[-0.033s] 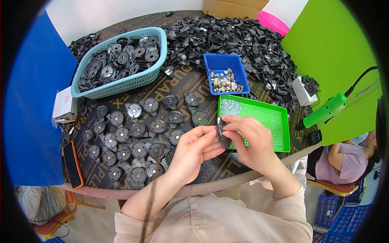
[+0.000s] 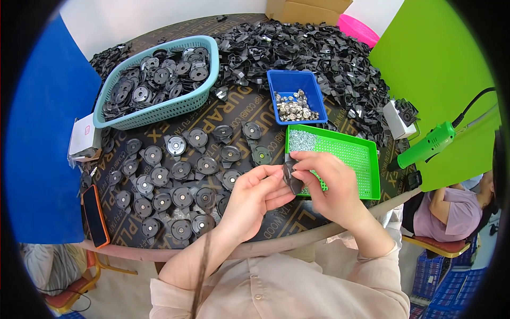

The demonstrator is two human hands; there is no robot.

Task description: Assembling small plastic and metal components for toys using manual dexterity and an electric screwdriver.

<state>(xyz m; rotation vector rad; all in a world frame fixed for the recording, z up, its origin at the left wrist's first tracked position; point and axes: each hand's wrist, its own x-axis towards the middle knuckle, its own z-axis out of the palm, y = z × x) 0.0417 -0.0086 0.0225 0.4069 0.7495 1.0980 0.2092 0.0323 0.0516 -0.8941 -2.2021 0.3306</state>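
Note:
Between my two hands is a small black plastic part, tilted on edge above the table's front. My left hand grips its left side between thumb and fingers. The fingertips of my right hand pinch it from the right, and they hide some of it. Just behind my right hand lies a green tray with a heap of small silvery screws in its far left corner. Left of my hands, several round black discs with metal centres are spread over the dark table.
A teal basket of black discs stands far left, a blue bin of metal caps mid-back. Loose black parts pile up behind. A green electric screwdriver hangs at right; a phone lies near left. Other people sit at both sides.
Both hands stay in nearly the same place, and the black part between them has turned very slightly. Little else differs.

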